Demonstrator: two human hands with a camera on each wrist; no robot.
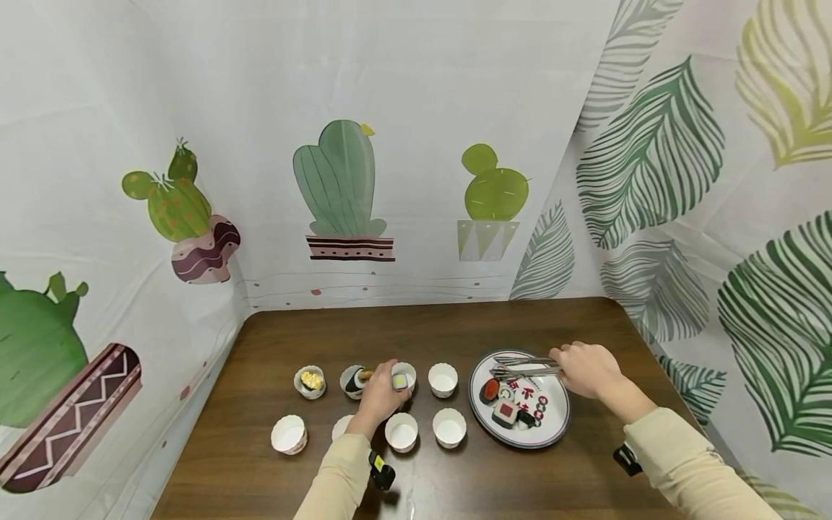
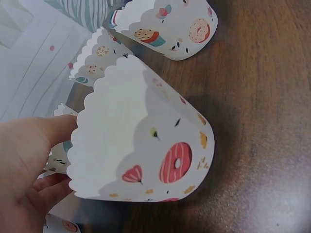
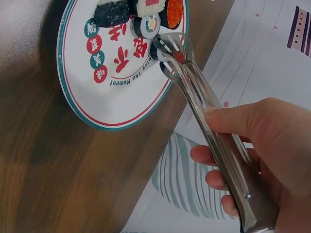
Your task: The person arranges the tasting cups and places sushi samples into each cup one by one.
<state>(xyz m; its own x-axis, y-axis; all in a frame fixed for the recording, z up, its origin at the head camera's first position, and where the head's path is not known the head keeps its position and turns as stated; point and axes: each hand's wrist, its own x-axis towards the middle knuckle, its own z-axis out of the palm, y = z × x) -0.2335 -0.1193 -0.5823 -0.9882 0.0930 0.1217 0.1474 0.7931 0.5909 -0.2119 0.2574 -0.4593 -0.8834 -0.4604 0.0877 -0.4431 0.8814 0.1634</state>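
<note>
My left hand grips a white paper baking cup in the back row, thumb and fingers at its sides. A toy sushi piece with a green centre sits in that cup. In the left wrist view, another paper cup fills the foreground, partly covering the held one. My right hand holds metal tongs over the plate. The tongs' tips are around a small dark roll near the plate's rim. Several toy sushi pieces, including one topped with orange roe, lie on the plate.
Two back-row cups at left hold a yellow-topped piece and a dark-wrapped piece. Other paper cups, such as the front-left cup, stand around my left arm. A patterned cloth hangs behind the brown table.
</note>
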